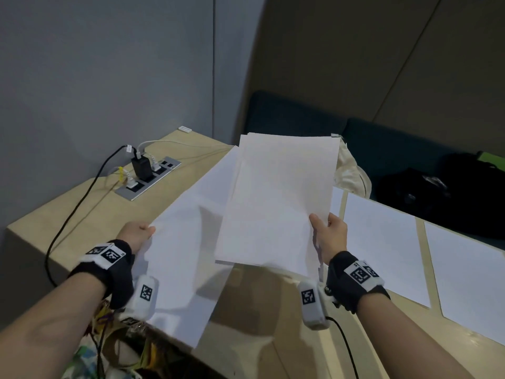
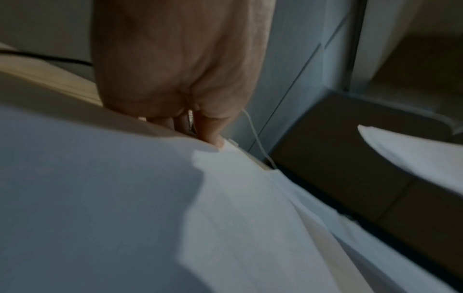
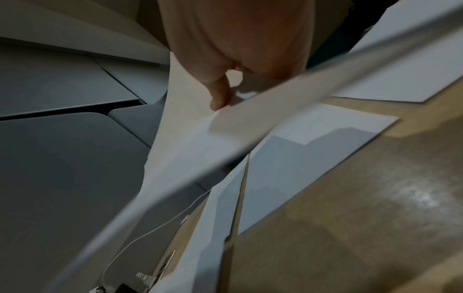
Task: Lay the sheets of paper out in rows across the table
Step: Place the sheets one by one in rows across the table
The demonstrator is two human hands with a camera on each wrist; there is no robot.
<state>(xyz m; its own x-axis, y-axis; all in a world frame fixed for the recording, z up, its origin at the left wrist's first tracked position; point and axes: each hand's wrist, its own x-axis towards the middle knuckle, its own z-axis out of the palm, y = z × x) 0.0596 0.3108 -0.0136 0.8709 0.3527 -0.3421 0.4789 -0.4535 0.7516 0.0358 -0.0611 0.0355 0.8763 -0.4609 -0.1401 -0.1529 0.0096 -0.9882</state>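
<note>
The step in hand looks like dealing one more sheet off the pile. In the centre of the head view the right hand [image 1: 329,236] pinches the stack of paper [image 1: 276,198] by its lower right edge, raised above the table [image 1: 90,212]. At lower left the left hand [image 1: 135,235] grips a single sheet [image 1: 180,258], thumb on top, that overhangs the table's near edge. Two laid sheets [image 1: 382,247] lie side by side at right with a narrow gap. Next, the single sheet likely needs squaring beside them. All the paper is plain white, thin and floppy.
</note>
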